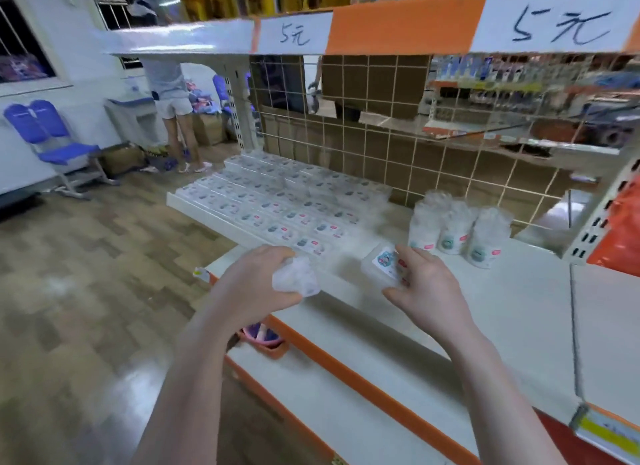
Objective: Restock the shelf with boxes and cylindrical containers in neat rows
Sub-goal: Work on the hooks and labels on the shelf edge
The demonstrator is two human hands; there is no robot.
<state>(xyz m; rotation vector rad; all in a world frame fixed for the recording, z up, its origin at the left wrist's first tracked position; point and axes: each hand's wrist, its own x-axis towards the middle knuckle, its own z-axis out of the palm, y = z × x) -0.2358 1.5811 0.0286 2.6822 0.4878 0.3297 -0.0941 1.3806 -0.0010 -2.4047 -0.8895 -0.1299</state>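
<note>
On the cream metal shelf with the orange front edge (502, 312), the largest part of the work looks already done. The wide block of flat clear plastic boxes with small printed labels (277, 201) fills the left half of the shelf, in stepped rows that go back to the wire grid back panel (381, 146). To the right of this block stand the clear cylindrical containers with white contents (453, 229), only a few, close together, near the back. The front right part of the shelf surface carries nothing that I can see, so I judge that more containers, and perhaps more boxes, must yet go there.

Near the front edge, the right hand (426, 284) holds a single clear box with a colourful sticker (386, 264); its fingers are curled around the box's near side, and the box sits low over the shelf, just right of the last row. I cannot tell if it touches the surface. The left hand (263, 281) grips a crumpled piece of clear plastic wrap (296, 277), the fingers closed around it, just in front of the rows.
</note>
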